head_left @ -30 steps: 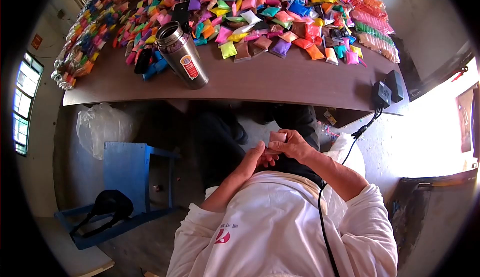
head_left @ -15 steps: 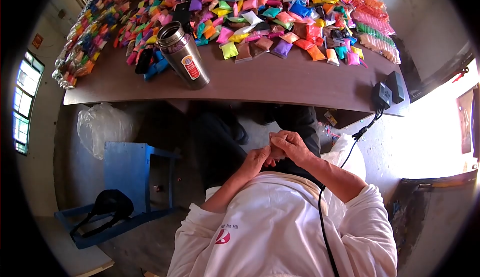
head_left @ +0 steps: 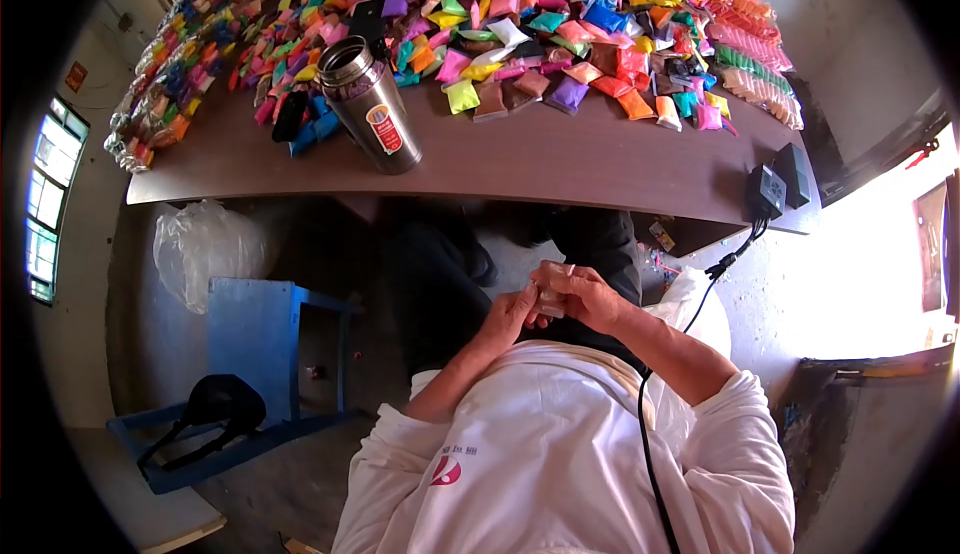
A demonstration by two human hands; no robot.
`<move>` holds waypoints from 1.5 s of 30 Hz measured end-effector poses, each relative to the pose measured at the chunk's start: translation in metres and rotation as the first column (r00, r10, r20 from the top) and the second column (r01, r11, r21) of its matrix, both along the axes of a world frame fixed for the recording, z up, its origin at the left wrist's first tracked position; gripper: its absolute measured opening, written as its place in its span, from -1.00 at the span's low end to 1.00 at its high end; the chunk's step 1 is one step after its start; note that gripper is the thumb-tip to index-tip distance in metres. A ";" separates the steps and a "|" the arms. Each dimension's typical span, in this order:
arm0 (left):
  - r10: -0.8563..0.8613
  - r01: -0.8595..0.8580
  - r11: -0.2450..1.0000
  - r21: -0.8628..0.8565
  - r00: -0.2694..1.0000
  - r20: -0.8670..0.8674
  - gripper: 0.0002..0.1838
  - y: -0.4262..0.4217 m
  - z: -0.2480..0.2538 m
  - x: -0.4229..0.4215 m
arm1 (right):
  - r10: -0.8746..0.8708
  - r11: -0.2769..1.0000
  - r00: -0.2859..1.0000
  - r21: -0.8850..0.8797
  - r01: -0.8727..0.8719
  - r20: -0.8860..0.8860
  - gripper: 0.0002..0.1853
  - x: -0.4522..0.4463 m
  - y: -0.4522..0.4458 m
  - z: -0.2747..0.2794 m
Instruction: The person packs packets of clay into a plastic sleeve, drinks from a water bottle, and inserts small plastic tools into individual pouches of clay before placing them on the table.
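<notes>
Well off to the left of the fingers, a blue chair stands on the floor with a dark strapped item on it and a clear plastic bag behind it; nearer, beyond and to the left, an open metal flask stands on the worktop, which also bears the many coloured packets spread out ahead of the fingers. The left fingers are bent closed against the left side of a small brownish packet, leaving hardly any gap. Half a second ago the packet showed a plain brown face between the hands; now glossy, clear-looking wrap catches the light, which suggests it has been turned or folded, so the handling appears to be under way. It lies between the two sets of fingers, touching both, above the lap. The right fingers are curled over its right side, also closed on it, partly hiding it. Just right of them is a white bag; farther right, black boxes sit at the worktop's edge.
</notes>
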State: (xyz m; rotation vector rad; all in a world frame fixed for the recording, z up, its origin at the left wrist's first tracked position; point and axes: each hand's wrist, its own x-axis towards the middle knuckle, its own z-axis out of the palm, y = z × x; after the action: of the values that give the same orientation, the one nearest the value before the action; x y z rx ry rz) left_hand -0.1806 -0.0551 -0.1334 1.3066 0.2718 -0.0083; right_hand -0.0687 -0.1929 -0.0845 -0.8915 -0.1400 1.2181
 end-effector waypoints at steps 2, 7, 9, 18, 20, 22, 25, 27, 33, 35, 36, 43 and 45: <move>0.000 0.001 0.999 0.039 1.000 -0.010 -0.41 0.001 0.001 0.000 | 0.025 0.999 1.000 0.027 -0.025 -0.006 -0.76 0.001 -0.002 -0.007; -0.002 0.006 0.998 0.066 0.998 -0.059 -0.38 0.001 0.008 0.002 | 0.049 0.995 0.990 0.082 -0.060 0.136 -0.80 0.003 -0.003 -0.012; -0.013 0.016 0.999 0.049 0.998 -0.053 -0.36 0.002 0.005 0.002 | 0.061 0.996 0.987 0.061 -0.071 0.152 -0.81 0.002 -0.002 -0.004; -0.055 0.056 0.998 0.028 0.998 -0.034 -0.34 0.002 0.011 0.003 | 0.171 0.973 0.979 0.134 -0.186 0.113 -0.73 0.008 -0.004 0.002; -0.062 0.062 0.998 0.012 0.997 -0.037 -0.35 0.003 0.014 0.004 | 0.121 0.987 0.992 0.098 -0.124 0.034 -0.84 0.008 -0.003 0.012; -0.069 0.069 0.998 -0.001 0.997 -0.039 -0.35 0.003 0.019 0.004 | 0.136 0.988 0.986 0.060 -0.142 0.101 -0.62 0.008 -0.003 0.013; -0.069 0.070 0.998 0.007 0.993 -0.094 -0.36 0.002 0.018 0.005 | 0.175 0.984 0.936 -0.038 -0.172 0.304 -0.52 0.014 -0.002 0.007; -0.089 0.088 0.996 -0.014 0.993 -0.080 -0.35 0.006 0.002 0.004 | 0.155 0.982 0.912 -0.163 -0.099 0.380 -0.55 0.016 -0.003 0.001; -0.040 0.018 0.981 -0.192 0.993 -0.110 -0.36 0.004 -0.001 0.000 | 0.056 0.958 0.863 -0.271 0.096 0.503 -0.69 0.009 0.000 -0.016; -0.084 0.075 0.992 -0.104 0.993 -0.081 -0.39 0.003 0.002 0.001 | 0.031 0.965 0.843 -0.237 0.115 0.536 -0.71 0.006 0.000 -0.027; -0.130 0.129 0.991 -0.014 0.990 -0.054 -0.41 0.003 0.006 0.002 | 0.034 0.958 0.805 -0.250 0.143 0.592 -0.71 0.004 0.001 -0.025; -0.129 0.129 0.991 0.017 0.992 0.001 -0.45 0.005 0.004 0.001 | 0.063 0.964 0.903 -0.262 0.056 0.425 -0.73 0.011 -0.003 -0.007; -0.135 0.134 0.991 0.018 0.990 0.031 -0.47 0.003 0.003 0.001 | 0.065 0.966 0.874 -0.251 0.067 0.482 -0.73 0.012 -0.004 -0.010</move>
State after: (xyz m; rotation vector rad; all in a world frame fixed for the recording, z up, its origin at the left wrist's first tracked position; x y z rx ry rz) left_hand -0.1798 -0.0523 -0.1300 1.3378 0.1558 -0.0995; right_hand -0.0572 -0.1971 -0.0942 -1.4247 -0.3916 0.9994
